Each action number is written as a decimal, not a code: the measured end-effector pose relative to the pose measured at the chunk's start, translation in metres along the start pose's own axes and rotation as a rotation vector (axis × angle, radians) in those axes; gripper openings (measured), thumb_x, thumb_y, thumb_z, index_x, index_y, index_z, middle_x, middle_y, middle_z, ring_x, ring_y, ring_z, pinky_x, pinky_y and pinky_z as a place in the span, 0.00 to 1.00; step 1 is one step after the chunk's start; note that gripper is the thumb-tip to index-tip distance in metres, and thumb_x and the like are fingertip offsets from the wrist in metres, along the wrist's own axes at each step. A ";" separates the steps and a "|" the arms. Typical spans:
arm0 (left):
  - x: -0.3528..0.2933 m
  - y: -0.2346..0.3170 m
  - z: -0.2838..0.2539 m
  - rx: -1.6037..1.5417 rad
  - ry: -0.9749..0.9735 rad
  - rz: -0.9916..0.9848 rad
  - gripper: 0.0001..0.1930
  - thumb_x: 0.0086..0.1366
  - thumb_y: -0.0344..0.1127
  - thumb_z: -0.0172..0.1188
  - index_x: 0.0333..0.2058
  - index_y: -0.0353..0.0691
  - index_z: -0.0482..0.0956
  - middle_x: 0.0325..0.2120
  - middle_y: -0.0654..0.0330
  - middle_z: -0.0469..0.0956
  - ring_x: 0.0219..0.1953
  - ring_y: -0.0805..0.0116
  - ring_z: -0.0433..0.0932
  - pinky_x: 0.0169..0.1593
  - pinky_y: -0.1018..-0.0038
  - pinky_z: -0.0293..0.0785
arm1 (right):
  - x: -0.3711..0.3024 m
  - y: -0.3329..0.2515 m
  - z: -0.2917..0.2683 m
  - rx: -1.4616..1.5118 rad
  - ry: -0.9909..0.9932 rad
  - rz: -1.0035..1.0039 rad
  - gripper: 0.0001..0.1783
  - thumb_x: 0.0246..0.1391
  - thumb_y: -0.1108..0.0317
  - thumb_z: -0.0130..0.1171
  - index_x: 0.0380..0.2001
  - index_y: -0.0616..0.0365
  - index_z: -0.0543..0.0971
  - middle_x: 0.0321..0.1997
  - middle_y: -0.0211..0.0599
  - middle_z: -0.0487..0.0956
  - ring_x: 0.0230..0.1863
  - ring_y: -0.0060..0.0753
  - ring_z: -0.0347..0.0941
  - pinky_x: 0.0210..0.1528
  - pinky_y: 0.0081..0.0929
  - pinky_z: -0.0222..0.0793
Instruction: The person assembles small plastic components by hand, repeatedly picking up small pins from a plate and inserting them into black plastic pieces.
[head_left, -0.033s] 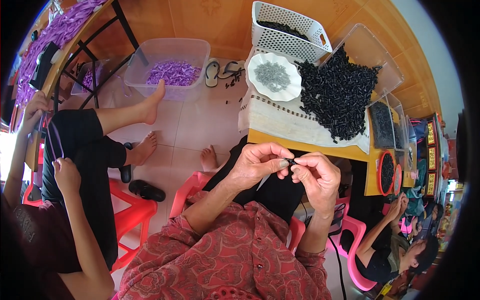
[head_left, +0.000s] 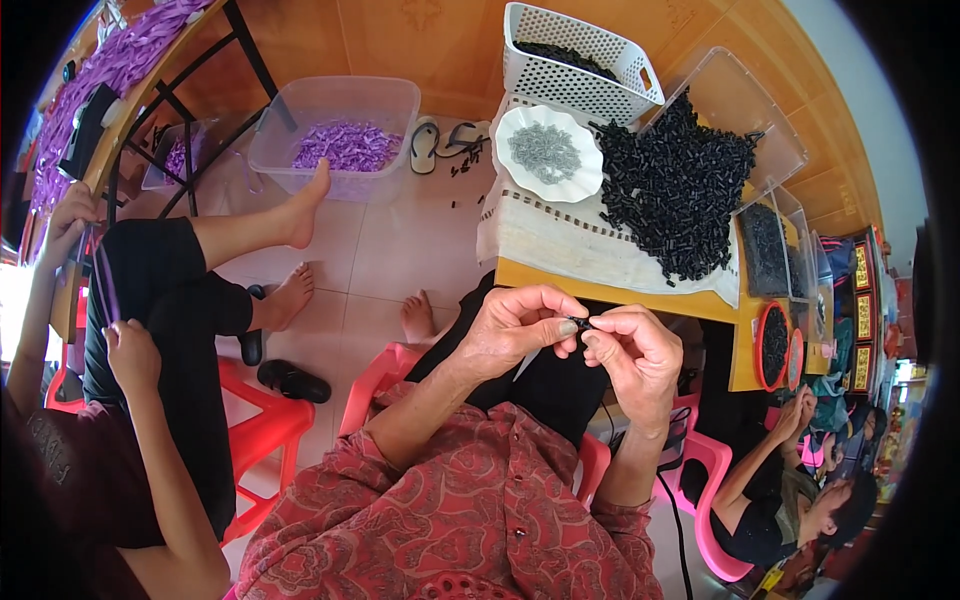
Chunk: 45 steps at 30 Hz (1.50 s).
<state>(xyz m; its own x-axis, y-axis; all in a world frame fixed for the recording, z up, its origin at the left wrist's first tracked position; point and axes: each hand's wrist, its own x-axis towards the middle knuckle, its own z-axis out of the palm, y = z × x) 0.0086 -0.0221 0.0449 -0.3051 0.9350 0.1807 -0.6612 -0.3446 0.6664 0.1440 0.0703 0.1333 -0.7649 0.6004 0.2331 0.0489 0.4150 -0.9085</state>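
Between my two hands, above my lap, is a small black plastic piece point(head_left: 582, 324). My left hand point(head_left: 522, 326) pinches one end of it with thumb and fingertips. The thumb and forefinger of my right hand point(head_left: 633, 352) close on its other end. Fingertips cover most of the piece, so its exact kind does not show. Just beyond my hands, on the table, lies a large heap of short black tubular pieces point(head_left: 672, 190). Left of the heap stands a white scalloped plate point(head_left: 508, 180) with small clear pieces point(head_left: 545, 149) in it.
A white perforated basket point(head_left: 590, 82) and a tipped clear bin point(head_left: 765, 100) stand behind the heap. At left, a co-worker's hands point(head_left: 132, 352) hold a purple strip point(head_left: 105, 280). A clear tub point(head_left: 275, 150) of purple pieces sits on the floor. Another person point(head_left: 770, 510) sits at right.
The co-worker's lower hand at left has shifted very slightly, and the purple strip looks narrower. My own hands keep almost the same place and pinch.
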 end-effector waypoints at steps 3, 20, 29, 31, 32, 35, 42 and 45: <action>0.000 0.002 0.002 0.024 0.012 -0.018 0.08 0.64 0.21 0.55 0.42 0.30 0.77 0.32 0.57 0.78 0.30 0.72 0.78 0.35 0.76 0.78 | 0.000 -0.003 0.001 0.009 0.024 -0.011 0.08 0.47 0.84 0.64 0.32 0.67 0.79 0.31 0.36 0.77 0.25 0.19 0.75 0.24 0.15 0.72; -0.001 0.010 0.004 0.086 -0.033 -0.038 0.07 0.64 0.21 0.56 0.40 0.30 0.78 0.35 0.57 0.76 0.30 0.73 0.79 0.35 0.80 0.78 | 0.003 -0.013 -0.002 -0.017 -0.033 0.097 0.05 0.46 0.85 0.63 0.27 0.67 0.78 0.27 0.34 0.77 0.22 0.18 0.74 0.22 0.14 0.71; 0.000 0.004 0.007 0.073 -0.065 -0.056 0.07 0.63 0.24 0.58 0.40 0.31 0.79 0.32 0.60 0.78 0.28 0.76 0.78 0.33 0.82 0.76 | 0.009 0.001 -0.019 0.218 -0.145 0.197 0.08 0.44 0.82 0.68 0.24 0.66 0.76 0.26 0.34 0.77 0.24 0.18 0.73 0.25 0.15 0.70; 0.000 0.003 0.007 0.069 -0.055 -0.054 0.07 0.63 0.24 0.58 0.40 0.30 0.79 0.32 0.59 0.78 0.28 0.76 0.78 0.32 0.82 0.76 | 0.008 0.005 -0.019 0.214 -0.133 0.190 0.09 0.43 0.81 0.68 0.25 0.66 0.76 0.26 0.34 0.77 0.24 0.18 0.73 0.25 0.15 0.70; 0.001 0.002 0.006 0.065 -0.047 -0.051 0.07 0.63 0.24 0.58 0.40 0.30 0.79 0.32 0.59 0.78 0.28 0.76 0.78 0.32 0.82 0.76 | 0.008 0.008 -0.019 0.190 -0.138 0.172 0.09 0.43 0.81 0.68 0.25 0.66 0.76 0.26 0.34 0.77 0.24 0.19 0.73 0.25 0.15 0.70; 0.000 0.002 0.004 0.061 -0.063 -0.031 0.07 0.63 0.24 0.58 0.40 0.30 0.79 0.31 0.59 0.78 0.28 0.76 0.78 0.32 0.82 0.76 | 0.008 0.007 -0.016 0.195 -0.144 0.165 0.09 0.43 0.81 0.68 0.24 0.66 0.76 0.26 0.35 0.77 0.25 0.19 0.73 0.25 0.15 0.70; 0.001 0.002 0.003 0.072 -0.062 -0.015 0.07 0.63 0.22 0.56 0.40 0.29 0.78 0.31 0.57 0.76 0.27 0.73 0.78 0.31 0.79 0.76 | 0.008 0.011 -0.012 0.192 -0.109 0.122 0.08 0.44 0.81 0.68 0.25 0.67 0.77 0.27 0.36 0.77 0.24 0.21 0.74 0.26 0.16 0.71; 0.000 0.003 0.005 0.091 -0.054 0.008 0.07 0.63 0.22 0.56 0.40 0.29 0.78 0.31 0.57 0.76 0.27 0.73 0.78 0.31 0.79 0.76 | 0.006 0.008 -0.012 0.168 -0.108 0.132 0.07 0.44 0.81 0.68 0.26 0.67 0.77 0.27 0.37 0.77 0.25 0.21 0.74 0.26 0.17 0.71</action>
<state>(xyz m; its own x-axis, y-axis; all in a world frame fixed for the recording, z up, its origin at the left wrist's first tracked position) 0.0101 -0.0224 0.0507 -0.2714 0.9363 0.2231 -0.5929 -0.3452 0.7275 0.1475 0.0854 0.1316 -0.8239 0.5612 0.0784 0.0521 0.2128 -0.9757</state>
